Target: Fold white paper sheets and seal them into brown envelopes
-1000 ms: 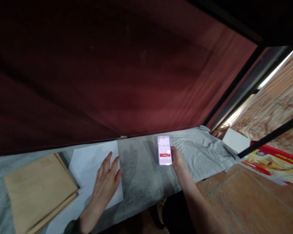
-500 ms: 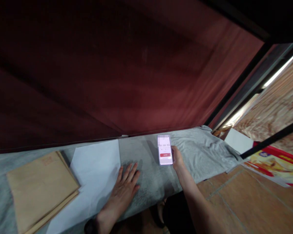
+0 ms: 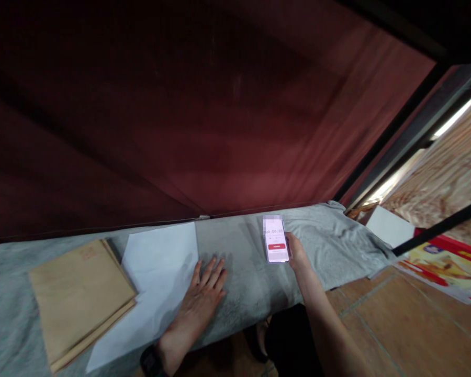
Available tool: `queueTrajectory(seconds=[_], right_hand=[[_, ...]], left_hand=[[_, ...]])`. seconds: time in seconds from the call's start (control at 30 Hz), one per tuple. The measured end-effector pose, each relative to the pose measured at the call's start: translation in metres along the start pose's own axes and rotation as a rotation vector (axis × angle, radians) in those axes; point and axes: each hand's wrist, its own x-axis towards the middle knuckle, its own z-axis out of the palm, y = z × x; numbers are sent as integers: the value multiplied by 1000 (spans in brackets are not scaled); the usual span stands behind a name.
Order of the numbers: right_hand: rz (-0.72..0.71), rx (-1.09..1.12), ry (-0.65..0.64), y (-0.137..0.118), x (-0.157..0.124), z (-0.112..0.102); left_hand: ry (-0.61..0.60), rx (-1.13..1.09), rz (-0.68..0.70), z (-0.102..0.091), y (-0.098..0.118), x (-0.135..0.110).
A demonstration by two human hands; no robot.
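My right hand (image 3: 296, 252) grips a smartphone (image 3: 276, 242) by its right edge. Its lit screen shows a running timer above a red button. My left hand (image 3: 204, 289) lies flat with fingers spread on the grey cloth (image 3: 241, 272), its inner side over the edge of some white paper sheets (image 3: 157, 283). Left of the paper, partly covering it, rests a stack of brown paper envelopes (image 3: 82, 298) with a faint red mark near the top corner. A dark watch (image 3: 152, 361) is on my left wrist.
A dark red fabric sheet (image 3: 220, 131) rises behind the cloth-covered surface. Black frame bars (image 3: 396, 131) stand at the right. Beyond them a white box (image 3: 390, 228) and a red and yellow printed box (image 3: 447, 267) are by the tiled floor (image 3: 400, 319).
The view has shifted slightly, so most things sit a little further right. The phone's timer has advanced from 3 to 5 seconds. Both hands keep the same pose.
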Motion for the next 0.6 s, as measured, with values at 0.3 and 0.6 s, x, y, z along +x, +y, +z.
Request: queueTrajectory(seconds=[0.3, 0.6], right_hand=[[127, -26, 184, -6, 21, -56], [138, -285, 345, -8, 24, -83]], left_hand=[[156, 48, -223, -31, -58, -20], [218, 86, -728, -67, -136, -69]])
